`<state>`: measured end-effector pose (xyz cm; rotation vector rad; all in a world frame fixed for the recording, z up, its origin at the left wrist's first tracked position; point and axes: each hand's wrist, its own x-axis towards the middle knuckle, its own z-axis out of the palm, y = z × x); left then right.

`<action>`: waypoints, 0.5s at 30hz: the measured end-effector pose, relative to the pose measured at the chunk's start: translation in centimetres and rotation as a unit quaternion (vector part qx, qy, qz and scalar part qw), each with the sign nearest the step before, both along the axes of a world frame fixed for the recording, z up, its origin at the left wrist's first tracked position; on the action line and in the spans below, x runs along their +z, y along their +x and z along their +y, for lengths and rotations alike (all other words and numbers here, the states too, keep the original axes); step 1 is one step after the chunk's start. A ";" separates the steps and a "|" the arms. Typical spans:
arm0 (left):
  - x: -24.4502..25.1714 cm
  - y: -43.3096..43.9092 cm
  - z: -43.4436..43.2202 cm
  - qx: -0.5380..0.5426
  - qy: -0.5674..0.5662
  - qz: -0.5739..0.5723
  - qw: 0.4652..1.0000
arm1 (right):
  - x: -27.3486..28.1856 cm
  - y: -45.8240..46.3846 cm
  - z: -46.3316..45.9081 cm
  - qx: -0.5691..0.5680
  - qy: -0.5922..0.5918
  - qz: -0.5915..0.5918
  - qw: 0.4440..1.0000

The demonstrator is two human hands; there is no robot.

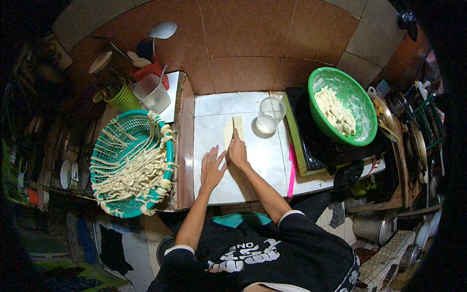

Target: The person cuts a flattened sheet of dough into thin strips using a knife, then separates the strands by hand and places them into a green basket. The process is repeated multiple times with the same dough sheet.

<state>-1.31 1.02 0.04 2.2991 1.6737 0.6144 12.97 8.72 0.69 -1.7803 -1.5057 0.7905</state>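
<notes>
A flat oval sheet of dough (228, 132) lies on white tiles, its right part cut into thin parallel strips (239, 126). My right hand (238, 150) is closed over the dough, index finger stretched along the cut edge; a thin blade-like tool seems to be under the finger, mostly hidden. Fingers apart, my left hand (212, 168) rests by the lower left of the dough and appears empty. A clear plastic cup (270, 115) stands to the right. At the left, a teal plastic basket (169, 146) holds many dough strips, some draped over its rim.
A green basin (370, 124) with a dough mass (334, 111) sits on a black stove (304, 146) at the right. Beside the stove lies a pink plastic utensil (292, 171). A clear square container (152, 94) and a lime-green holder (124, 98) stand behind the basket.
</notes>
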 end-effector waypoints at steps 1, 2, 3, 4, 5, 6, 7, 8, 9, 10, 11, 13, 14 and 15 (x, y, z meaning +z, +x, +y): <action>0.0 0.0 0.0 -0.001 0.001 -0.003 1.000 | -0.1 0.0 0.1 0.004 0.011 0.005 1.000; 0.0 0.1 0.0 0.000 0.000 -0.001 1.000 | -0.1 -0.1 0.2 0.005 0.017 0.007 1.000; 0.0 0.1 0.0 0.003 -0.006 0.007 1.000 | -0.1 -0.1 0.2 0.006 0.022 0.009 1.000; 0.0 0.0 0.0 0.003 -0.011 0.010 1.000 | -0.2 -0.1 0.2 0.002 0.017 0.002 1.000; 0.0 0.0 0.0 0.001 -0.003 0.002 1.000 | -0.2 -0.2 0.2 0.007 0.021 0.003 1.000; 0.0 0.0 0.0 0.002 -0.006 0.001 1.000 | -0.2 -0.2 0.2 0.009 0.017 0.005 1.000; -0.1 0.0 0.0 0.002 -0.005 0.006 1.000 | -0.1 -0.2 0.2 0.006 0.008 0.006 1.000; -0.1 0.0 0.1 0.000 -0.003 -0.009 1.000 | -0.1 -0.1 0.4 0.012 0.004 0.023 1.000; -0.1 -0.1 0.1 -0.001 -0.005 -0.013 1.000 | 0.0 -0.2 0.5 0.013 0.004 0.013 1.000; -0.1 -0.1 0.1 0.000 -0.005 -0.014 1.000 | 0.1 -0.3 0.6 0.008 0.003 0.002 1.000; -0.1 -0.1 0.1 0.002 -0.010 -0.009 1.000 | 0.3 -0.4 0.8 0.002 -0.009 -0.009 1.000; -0.2 -0.1 0.1 -0.001 0.001 -0.017 1.000 | 0.6 -0.3 1.3 0.007 -0.019 -0.016 1.000; -0.2 -0.1 0.1 -0.001 0.002 -0.015 1.000 | 0.8 -0.3 1.6 0.008 -0.015 -0.020 1.000; -0.3 0.0 0.1 0.001 -0.003 -0.010 1.000 | 1.0 -0.3 1.8 0.001 -0.021 -0.024 0.999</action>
